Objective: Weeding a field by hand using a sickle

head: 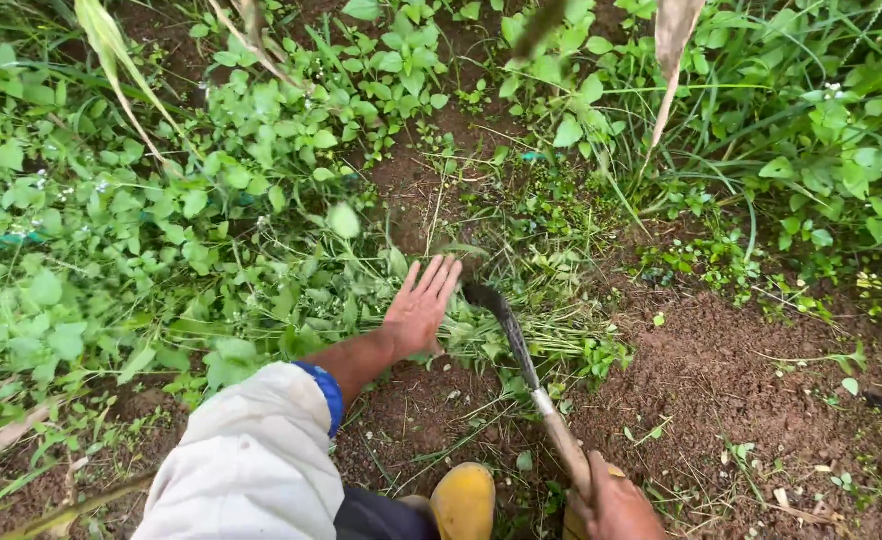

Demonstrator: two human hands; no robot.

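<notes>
My left hand (421,305) reaches forward with its fingers spread, flat against a clump of green weeds (291,290) at the edge of bare soil. It holds nothing. My right hand (616,510), at the bottom edge, grips the wooden handle of a sickle (526,370). The sickle's dark curved blade lies low over cut stems just right of my left hand's fingertips. A white sleeve with a blue cuff (251,460) covers my left forearm.
Dense leafy weeds (111,220) fill the left and top. Brown bare soil (741,390) spreads at the right. Cut grass stems (561,330) lie beside the blade. A yellow boot toe (464,500) shows at the bottom. Dry maize leaves (676,50) hang at the top.
</notes>
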